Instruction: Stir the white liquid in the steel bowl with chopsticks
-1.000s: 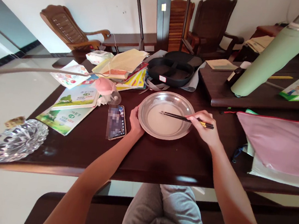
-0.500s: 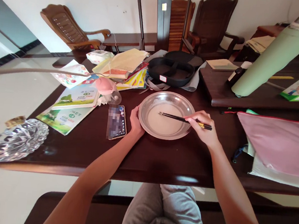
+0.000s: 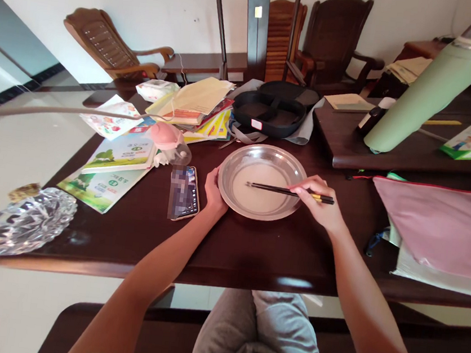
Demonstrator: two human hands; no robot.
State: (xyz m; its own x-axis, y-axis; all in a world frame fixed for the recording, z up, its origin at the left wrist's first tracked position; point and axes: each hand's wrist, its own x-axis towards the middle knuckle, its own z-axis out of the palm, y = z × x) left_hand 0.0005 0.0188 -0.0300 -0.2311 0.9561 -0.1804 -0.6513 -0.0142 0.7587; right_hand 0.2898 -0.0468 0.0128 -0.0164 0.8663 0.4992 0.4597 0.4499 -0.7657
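A round, shallow metal bowl (image 3: pixel 224 194) stands on the dark wooden table, with a whitish, cloudy liquid (image 3: pixel 258 197) in it. My left hand (image 3: pixel 216 190) is closed on the bowl's left rim, its fingers partly hidden behind the edge. In my right hand (image 3: pixel 318 200) is a pair of black chopsticks (image 3: pixel 274 189) with gold bands near the back ends. They reach over the right rim, and their tips are in the liquid left of the bowl's middle. A phone (image 3: pixel 186 192) with a lit screen lies just left of my left hand.
Left are booklets (image 3: pixel 111 179), a pink-lidded bottle (image 3: pixel 167 137) and a clear glass dish (image 3: pixel 30 221) at the table's edge. Behind the bowl sits an open black case (image 3: pixel 271 110). To the right are a pink zip pouch (image 3: pixel 438 222) and a tall green flask (image 3: pixel 435 97).
The chopstick tips have shifted slightly left and toward me within the liquid. My left hand and the bowl have stayed in place.
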